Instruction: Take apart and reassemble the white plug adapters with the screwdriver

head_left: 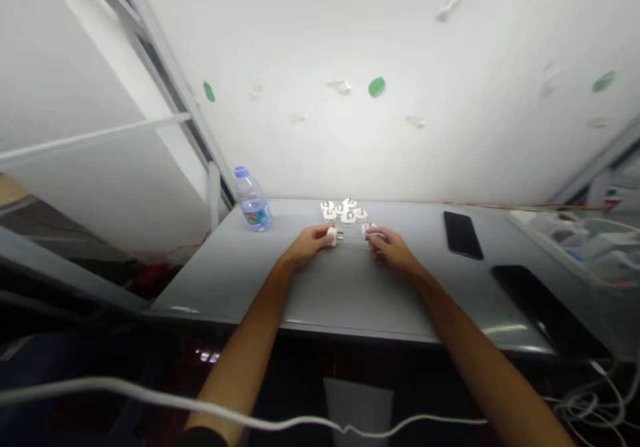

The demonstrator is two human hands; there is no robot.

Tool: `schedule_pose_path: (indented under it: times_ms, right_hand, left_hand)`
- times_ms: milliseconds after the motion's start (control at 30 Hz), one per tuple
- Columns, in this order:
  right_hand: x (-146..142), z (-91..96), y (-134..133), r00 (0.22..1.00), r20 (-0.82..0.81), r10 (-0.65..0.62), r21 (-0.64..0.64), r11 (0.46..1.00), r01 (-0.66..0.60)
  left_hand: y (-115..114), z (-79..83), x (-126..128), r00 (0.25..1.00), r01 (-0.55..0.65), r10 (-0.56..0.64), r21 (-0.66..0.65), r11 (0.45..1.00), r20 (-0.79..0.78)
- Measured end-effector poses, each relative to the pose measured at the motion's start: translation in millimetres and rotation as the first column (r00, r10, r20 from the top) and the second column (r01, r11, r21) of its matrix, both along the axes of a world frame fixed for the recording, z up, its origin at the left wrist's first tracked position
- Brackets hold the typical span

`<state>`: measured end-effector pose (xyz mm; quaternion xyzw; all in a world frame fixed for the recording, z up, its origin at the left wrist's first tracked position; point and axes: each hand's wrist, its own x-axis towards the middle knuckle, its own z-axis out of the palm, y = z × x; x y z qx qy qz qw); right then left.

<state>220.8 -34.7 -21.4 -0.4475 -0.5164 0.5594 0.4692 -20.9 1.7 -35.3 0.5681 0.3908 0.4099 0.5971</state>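
Both of my arms reach forward over a grey table (345,287). My left hand (311,243) is closed on a small white plug (333,235) whose metal prongs point right. Close beside it, my right hand (387,244) pinches another small white plug (371,233) at the fingertips. Just beyond both hands lies a cluster of several white plugs (344,212), prongs up, near the wall.
A small water bottle (252,200) with a blue cap stands at the table's far left. A black phone (463,234) lies to the right, and a larger dark slab (543,308) nearer the right edge. White trays with cables (580,237) sit far right. A white cable (200,403) crosses below.
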Motion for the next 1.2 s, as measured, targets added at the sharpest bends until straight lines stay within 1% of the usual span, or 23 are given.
schedule_pose_path:
  times_ms: [167, 333, 433, 533, 667, 733, 833, 900, 967, 1033, 1067, 1100, 1133, 1200]
  right_hand:
    - [-1, 1.1, 0, 0.999, 0.033, -0.009, -0.011, 1.000, 0.009]
    - [-2, -0.8, 0, 0.993, 0.104, -0.046, 0.065, 0.997, 0.039]
    - [-1, -1.2, 1, 0.986, 0.145, -0.080, 0.057, 0.996, 0.072]
    - [0, -1.6, 1, 0.980, 0.169, -0.108, 0.080, 0.992, 0.095]
    - [2, -4.0, 3, 0.972, 0.170, -0.163, 0.127, 0.982, 0.142]
    - [3, -5.7, 4, 0.975, 0.159, -0.158, 0.116, 0.983, 0.141]
    - [4, -7.2, 4, 0.979, 0.140, -0.147, 0.104, 0.986, 0.133]
    - [4, -7.1, 5, 0.987, 0.081, -0.139, 0.123, 0.984, 0.128]
    - [5, -6.0, 5, 0.996, -0.004, -0.093, 0.147, 0.985, 0.093]
    - [4, -4.5, 5, 0.999, -0.043, -0.024, 0.171, 0.985, 0.031]
    - [4, -3.7, 4, 1.000, -0.015, 0.003, 0.191, 0.982, 0.000]
    - [3, -2.9, 3, 0.999, 0.046, 0.010, 0.227, 0.974, -0.020]
    - [1, -2.2, 1, 0.991, 0.131, -0.007, 0.280, 0.960, -0.030]
    - [-3, -1.5, -5, 0.942, 0.318, -0.106, 0.420, 0.907, -0.040]
  left_hand:
    - [-1, 0.5, 1, 0.999, 0.018, -0.016, 0.042, 0.999, -0.033]
    - [2, 0.0, -3, 0.995, 0.002, 0.006, 0.086, 0.996, -0.098]
    - [4, 1.0, -6, 0.985, -0.036, 0.058, 0.136, 0.990, -0.165]
    - [4, 1.6, -8, 0.974, -0.070, 0.105, 0.173, 0.982, -0.201]
    - [5, 1.3, -9, 0.971, -0.100, 0.136, 0.183, 0.978, -0.197]
    - [5, 1.3, -10, 0.971, -0.122, 0.157, 0.188, 0.975, -0.182]
    - [5, 2.9, -10, 0.965, -0.186, 0.213, 0.176, 0.967, -0.152]
    - [4, 5.1, -9, 0.964, -0.224, 0.242, 0.151, 0.963, -0.114]
    - [1, 7.7, -5, 0.973, -0.213, 0.222, 0.120, 0.970, -0.065]
    - [-3, 9.8, 1, 0.987, -0.155, 0.158, 0.088, 0.984, -0.028]
    - [-5, 10.5, 5, 0.993, -0.117, 0.119, 0.072, 0.991, -0.022]
    - [-7, 10.8, 10, 0.996, -0.080, 0.081, 0.056, 0.995, -0.022]
    - [-10, 11.0, 14, 0.999, -0.047, 0.048, 0.044, 0.998, -0.024]
    - [-14, 11.1, 22, 1.000, -0.003, 0.003, 0.037, 0.999, -0.024]
